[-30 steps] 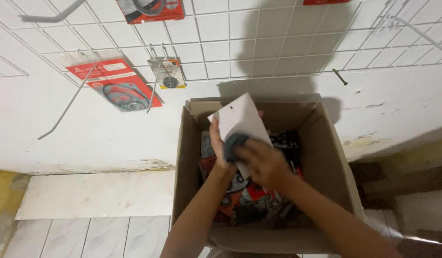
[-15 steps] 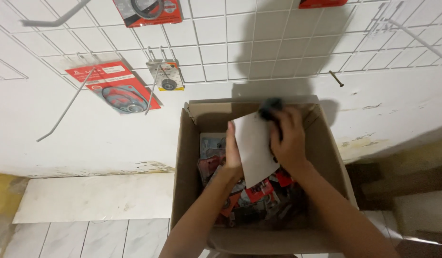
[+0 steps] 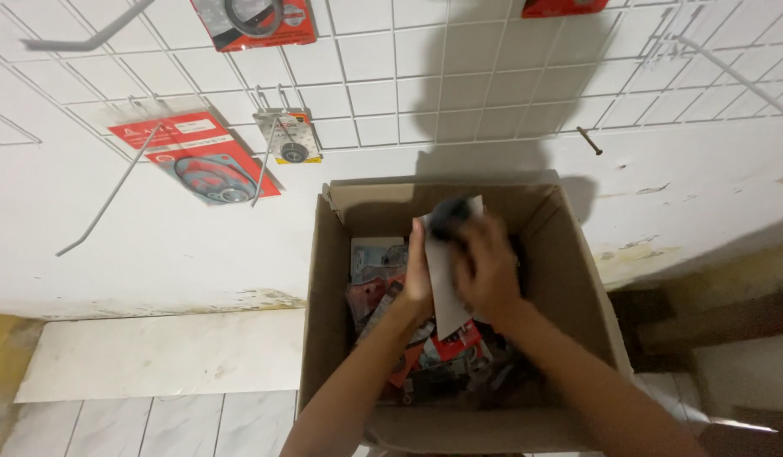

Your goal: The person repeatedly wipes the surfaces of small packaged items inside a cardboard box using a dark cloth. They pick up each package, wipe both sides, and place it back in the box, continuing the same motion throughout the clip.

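The person leans over an open brown cardboard box [image 3: 569, 279] that stands on the floor against a white wall, and both bare hands are up over its middle. The left hand [image 3: 419, 275] grips the left edge of a flat white rectangular card package [image 3: 446, 292], fingers curled round it, holding it upright above the box's contents. The right hand [image 3: 486, 269] is blurred but closes over the front of the same card, its fingers wrapped at a dark rounded object [image 3: 449, 216] at the card's top end; I cannot tell whether that dark piece is fixed to the card or loose. Below the hands, inside the box, lies a jumble of red and grey carded packets [image 3: 446, 360], piled to about half its depth. On the white wire grid panel [image 3: 459, 76] above the box hang a red blister card with a grey gasket [image 3: 207, 167], a small card with a round part [image 3: 288, 140] just right of it, and another red card [image 3: 254, 21] at the top edge. A bare white hook [image 3: 112, 195] juts out at the left.
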